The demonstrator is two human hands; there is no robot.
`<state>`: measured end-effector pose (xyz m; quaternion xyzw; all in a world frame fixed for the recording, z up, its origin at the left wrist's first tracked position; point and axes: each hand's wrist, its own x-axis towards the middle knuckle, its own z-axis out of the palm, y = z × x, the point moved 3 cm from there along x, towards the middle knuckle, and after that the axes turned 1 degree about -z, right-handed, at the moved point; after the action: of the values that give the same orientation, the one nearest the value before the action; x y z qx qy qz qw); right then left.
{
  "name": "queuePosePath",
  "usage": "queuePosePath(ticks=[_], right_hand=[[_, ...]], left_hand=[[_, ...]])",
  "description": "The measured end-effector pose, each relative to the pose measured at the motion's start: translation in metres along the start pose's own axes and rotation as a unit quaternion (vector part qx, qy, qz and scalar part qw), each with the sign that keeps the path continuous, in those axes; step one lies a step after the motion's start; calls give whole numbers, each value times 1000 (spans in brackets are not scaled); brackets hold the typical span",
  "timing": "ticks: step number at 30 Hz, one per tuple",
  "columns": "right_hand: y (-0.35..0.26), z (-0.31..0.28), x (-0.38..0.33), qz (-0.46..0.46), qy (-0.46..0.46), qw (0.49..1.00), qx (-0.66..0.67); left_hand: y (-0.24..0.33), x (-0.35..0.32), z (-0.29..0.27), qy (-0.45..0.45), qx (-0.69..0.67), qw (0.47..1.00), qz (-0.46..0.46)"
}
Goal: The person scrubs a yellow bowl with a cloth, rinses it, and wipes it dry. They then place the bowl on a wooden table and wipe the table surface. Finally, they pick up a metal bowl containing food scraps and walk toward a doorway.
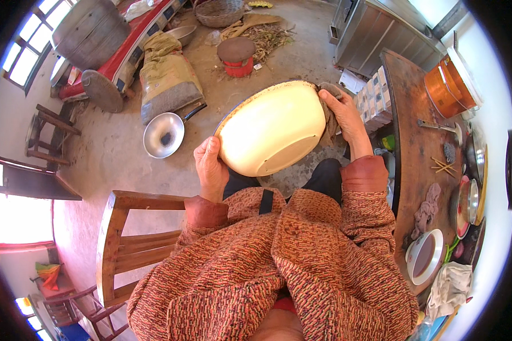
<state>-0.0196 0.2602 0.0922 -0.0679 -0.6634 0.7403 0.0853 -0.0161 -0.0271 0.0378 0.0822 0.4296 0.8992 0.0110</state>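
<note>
A cream enamel basin with a dark, worn rim is held up in front of me, tilted so its pale outside and base ring face me. My left hand grips its left edge, thumb on the near side and the other fingers partly hidden behind. At the right edge my right hand is closed on the rim together with a dark brown cloth, which hangs down beside the basin. The inside of the basin is turned away from me.
On the floor ahead are a metal wok, a full sack and a red stool. A wooden table at right carries an orange bucket and a bowl of dark liquid. A wooden chair stands at left.
</note>
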Motion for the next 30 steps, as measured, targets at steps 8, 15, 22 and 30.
queuePosePath(ticks=[8,15,22,30], right_hand=[[-11,1,-9,-56,-30,997,-47],[-55,25,-26,-135,-50,928,-342],[-56,55,-30,-260,18,867,-425],[-25,147,-68,-446,-42,676,-586]], left_hand=[[-14,6,-16,-48,89,995,-17],[-15,11,7,-132,200,970,-32],[-16,5,32,-94,178,979,-26],[-26,5,14,-46,90,995,-8]])
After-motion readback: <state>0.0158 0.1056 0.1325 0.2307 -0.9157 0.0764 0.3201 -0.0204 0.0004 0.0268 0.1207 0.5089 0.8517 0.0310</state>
